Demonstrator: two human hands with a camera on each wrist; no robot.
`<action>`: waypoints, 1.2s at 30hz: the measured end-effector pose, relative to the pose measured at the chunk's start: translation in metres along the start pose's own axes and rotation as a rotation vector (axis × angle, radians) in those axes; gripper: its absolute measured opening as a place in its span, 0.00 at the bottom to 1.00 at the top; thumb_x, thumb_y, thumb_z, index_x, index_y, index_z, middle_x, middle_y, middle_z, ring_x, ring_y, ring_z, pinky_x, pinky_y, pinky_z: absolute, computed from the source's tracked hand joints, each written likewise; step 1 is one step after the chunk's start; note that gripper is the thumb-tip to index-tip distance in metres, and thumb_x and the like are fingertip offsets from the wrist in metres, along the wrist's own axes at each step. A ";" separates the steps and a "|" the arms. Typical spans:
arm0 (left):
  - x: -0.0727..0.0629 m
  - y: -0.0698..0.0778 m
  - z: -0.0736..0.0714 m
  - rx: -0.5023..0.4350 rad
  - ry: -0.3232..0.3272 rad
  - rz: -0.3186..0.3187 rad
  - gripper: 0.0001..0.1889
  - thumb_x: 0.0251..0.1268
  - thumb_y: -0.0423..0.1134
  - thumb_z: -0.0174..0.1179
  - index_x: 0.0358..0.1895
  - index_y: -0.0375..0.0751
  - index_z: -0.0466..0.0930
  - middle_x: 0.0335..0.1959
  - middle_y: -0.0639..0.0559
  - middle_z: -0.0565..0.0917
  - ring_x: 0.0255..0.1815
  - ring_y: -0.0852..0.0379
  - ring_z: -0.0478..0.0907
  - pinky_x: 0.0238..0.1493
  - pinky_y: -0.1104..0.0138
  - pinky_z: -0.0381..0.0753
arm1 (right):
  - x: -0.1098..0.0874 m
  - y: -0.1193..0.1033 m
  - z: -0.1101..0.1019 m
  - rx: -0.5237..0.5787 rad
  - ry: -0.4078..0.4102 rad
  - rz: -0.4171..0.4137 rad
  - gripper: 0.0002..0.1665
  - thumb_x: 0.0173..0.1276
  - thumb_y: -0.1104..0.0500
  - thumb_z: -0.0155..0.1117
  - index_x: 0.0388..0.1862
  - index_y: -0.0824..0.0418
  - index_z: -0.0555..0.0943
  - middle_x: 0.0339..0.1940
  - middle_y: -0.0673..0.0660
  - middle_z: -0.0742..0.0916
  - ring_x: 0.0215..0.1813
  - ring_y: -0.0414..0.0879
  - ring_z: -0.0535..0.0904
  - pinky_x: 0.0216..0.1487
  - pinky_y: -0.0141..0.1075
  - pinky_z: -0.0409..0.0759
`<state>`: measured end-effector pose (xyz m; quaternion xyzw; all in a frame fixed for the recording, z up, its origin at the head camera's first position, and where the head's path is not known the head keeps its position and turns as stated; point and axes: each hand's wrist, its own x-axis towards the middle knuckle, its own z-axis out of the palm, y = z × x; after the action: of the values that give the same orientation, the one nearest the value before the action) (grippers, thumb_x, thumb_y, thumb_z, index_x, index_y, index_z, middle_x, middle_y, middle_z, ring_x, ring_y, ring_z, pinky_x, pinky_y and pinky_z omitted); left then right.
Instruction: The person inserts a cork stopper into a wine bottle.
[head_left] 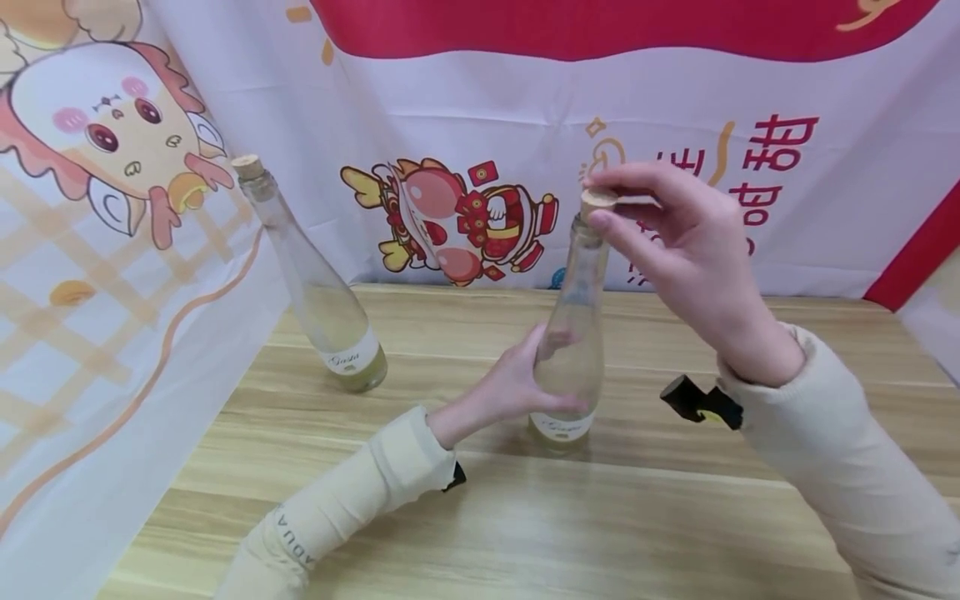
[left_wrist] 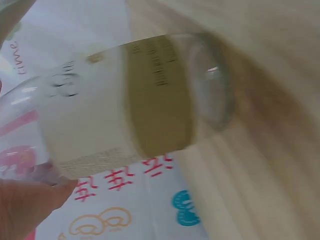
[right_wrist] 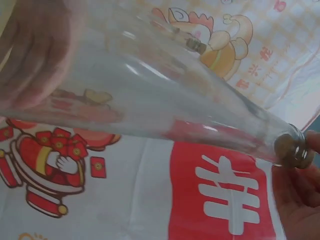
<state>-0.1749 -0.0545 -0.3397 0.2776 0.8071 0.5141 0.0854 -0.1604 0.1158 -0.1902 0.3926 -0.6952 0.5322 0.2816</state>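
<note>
A clear glass bottle (head_left: 585, 342) stands close over the wooden tabletop, slightly tilted in the head view. My left hand (head_left: 517, 379) grips its body, thumb and fingers wrapped round the glass just above the white label (head_left: 561, 427). At the mouth, my right hand (head_left: 686, 229) pinches a cork (head_left: 598, 200) between thumb and fingers. The right wrist view shows the cork's lower end (right_wrist: 286, 149) inside the bottle's neck. A pale label with a gold-brown band (left_wrist: 157, 97) faces the left wrist camera.
To the left, a second clear bottle (head_left: 315, 292) stands on the table (head_left: 450, 533) with a cork (head_left: 247, 167) in its mouth. White cloth with cartoon prints (head_left: 450, 221) hangs behind and along the left side. A black strap piece (head_left: 697, 402) juts from the right sleeve.
</note>
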 end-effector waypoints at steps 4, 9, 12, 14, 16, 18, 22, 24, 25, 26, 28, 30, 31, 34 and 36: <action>-0.004 -0.013 0.002 -0.008 -0.018 -0.044 0.46 0.38 0.43 0.74 0.64 0.50 0.56 0.63 0.55 0.68 0.63 0.57 0.64 0.61 0.56 0.66 | -0.011 0.004 0.003 0.034 -0.028 0.116 0.30 0.54 0.75 0.63 0.58 0.70 0.68 0.52 0.60 0.78 0.51 0.48 0.75 0.53 0.33 0.74; -0.007 -0.028 0.007 -0.022 -0.049 -0.094 0.47 0.36 0.42 0.76 0.64 0.49 0.57 0.62 0.52 0.69 0.60 0.57 0.67 0.59 0.60 0.67 | -0.033 0.014 0.010 -0.024 -0.108 0.222 0.39 0.50 0.77 0.66 0.62 0.68 0.64 0.56 0.56 0.76 0.55 0.45 0.72 0.58 0.35 0.71; -0.009 -0.038 0.010 -0.016 -0.077 -0.110 0.47 0.35 0.42 0.76 0.64 0.48 0.58 0.62 0.51 0.69 0.59 0.57 0.68 0.60 0.61 0.65 | -0.050 0.023 0.014 -0.055 -0.147 0.278 0.39 0.50 0.74 0.68 0.61 0.68 0.63 0.55 0.58 0.76 0.56 0.45 0.72 0.59 0.36 0.70; -0.010 -0.044 0.011 -0.010 -0.094 -0.119 0.48 0.35 0.42 0.76 0.64 0.50 0.58 0.62 0.52 0.69 0.60 0.58 0.68 0.61 0.60 0.64 | -0.060 0.029 0.017 -0.071 -0.166 0.317 0.40 0.50 0.71 0.69 0.62 0.67 0.63 0.55 0.59 0.76 0.56 0.46 0.71 0.60 0.39 0.70; -0.011 -0.050 0.013 0.001 -0.111 -0.132 0.49 0.35 0.43 0.76 0.65 0.52 0.57 0.62 0.54 0.69 0.60 0.58 0.67 0.61 0.60 0.64 | -0.070 0.035 0.020 -0.079 -0.179 0.357 0.41 0.51 0.68 0.70 0.63 0.65 0.62 0.56 0.59 0.75 0.57 0.48 0.71 0.60 0.42 0.69; -0.012 -0.054 0.014 0.007 -0.122 -0.138 0.49 0.35 0.44 0.76 0.65 0.54 0.56 0.61 0.54 0.69 0.60 0.58 0.67 0.61 0.61 0.64 | -0.078 0.042 0.024 -0.075 -0.190 0.395 0.41 0.51 0.66 0.70 0.63 0.64 0.62 0.57 0.59 0.75 0.58 0.49 0.71 0.61 0.45 0.68; -0.013 -0.058 0.014 0.029 -0.146 -0.113 0.49 0.36 0.43 0.76 0.65 0.55 0.55 0.60 0.54 0.71 0.59 0.55 0.68 0.59 0.63 0.66 | -0.094 0.052 0.030 -0.052 -0.212 0.456 0.42 0.51 0.65 0.71 0.63 0.63 0.62 0.57 0.61 0.75 0.59 0.52 0.71 0.61 0.47 0.67; -0.012 -0.058 0.014 0.043 -0.155 -0.094 0.48 0.36 0.43 0.76 0.65 0.55 0.55 0.58 0.55 0.72 0.58 0.55 0.69 0.58 0.64 0.67 | -0.100 0.055 0.032 -0.033 -0.219 0.477 0.42 0.49 0.65 0.72 0.62 0.64 0.62 0.57 0.62 0.76 0.59 0.52 0.71 0.61 0.46 0.67; -0.011 -0.058 0.013 0.052 -0.159 -0.088 0.48 0.36 0.43 0.76 0.65 0.55 0.55 0.57 0.55 0.72 0.58 0.55 0.69 0.57 0.65 0.67 | -0.102 0.056 0.033 -0.021 -0.221 0.487 0.43 0.49 0.65 0.72 0.62 0.64 0.62 0.57 0.62 0.76 0.60 0.52 0.71 0.62 0.46 0.67; -0.011 -0.058 0.013 0.059 -0.160 -0.085 0.48 0.36 0.43 0.76 0.64 0.55 0.55 0.57 0.56 0.73 0.57 0.55 0.70 0.57 0.65 0.68 | -0.104 0.057 0.034 -0.005 -0.223 0.495 0.43 0.48 0.65 0.72 0.62 0.64 0.62 0.57 0.63 0.76 0.60 0.53 0.71 0.62 0.45 0.66; -0.011 -0.056 0.013 0.063 -0.160 -0.087 0.48 0.36 0.43 0.76 0.64 0.55 0.56 0.55 0.57 0.73 0.56 0.55 0.71 0.56 0.66 0.68 | -0.105 0.058 0.036 0.025 -0.221 0.511 0.43 0.48 0.65 0.73 0.62 0.64 0.62 0.57 0.63 0.76 0.60 0.52 0.71 0.63 0.43 0.65; -0.011 -0.055 0.013 0.063 -0.157 -0.090 0.47 0.36 0.42 0.76 0.63 0.55 0.57 0.55 0.57 0.74 0.56 0.55 0.71 0.56 0.66 0.68 | -0.106 0.059 0.037 0.051 -0.215 0.518 0.43 0.48 0.66 0.72 0.62 0.65 0.62 0.57 0.63 0.75 0.60 0.52 0.70 0.63 0.43 0.65; -0.011 -0.055 0.013 0.064 -0.157 -0.090 0.46 0.36 0.42 0.76 0.63 0.54 0.58 0.55 0.57 0.74 0.56 0.55 0.71 0.55 0.66 0.69 | -0.106 0.058 0.038 0.065 -0.212 0.515 0.42 0.49 0.67 0.71 0.62 0.65 0.61 0.57 0.64 0.75 0.60 0.52 0.70 0.64 0.42 0.64; -0.009 -0.052 0.014 0.079 -0.157 -0.084 0.44 0.36 0.42 0.76 0.62 0.53 0.60 0.55 0.56 0.74 0.56 0.55 0.71 0.55 0.67 0.69 | -0.107 0.057 0.038 0.088 -0.202 0.499 0.40 0.50 0.70 0.69 0.61 0.67 0.61 0.57 0.64 0.75 0.60 0.53 0.70 0.64 0.43 0.64; -0.007 -0.049 0.015 0.096 -0.161 -0.078 0.44 0.36 0.42 0.75 0.61 0.52 0.61 0.55 0.54 0.74 0.56 0.55 0.71 0.55 0.67 0.69 | -0.108 0.056 0.036 0.093 -0.197 0.487 0.38 0.51 0.72 0.67 0.60 0.68 0.61 0.57 0.65 0.75 0.60 0.54 0.70 0.63 0.44 0.64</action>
<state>-0.1804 -0.0626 -0.3907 0.2901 0.8316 0.4470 0.1564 -0.1493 0.1149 -0.3164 0.2761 -0.7679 0.5751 0.0578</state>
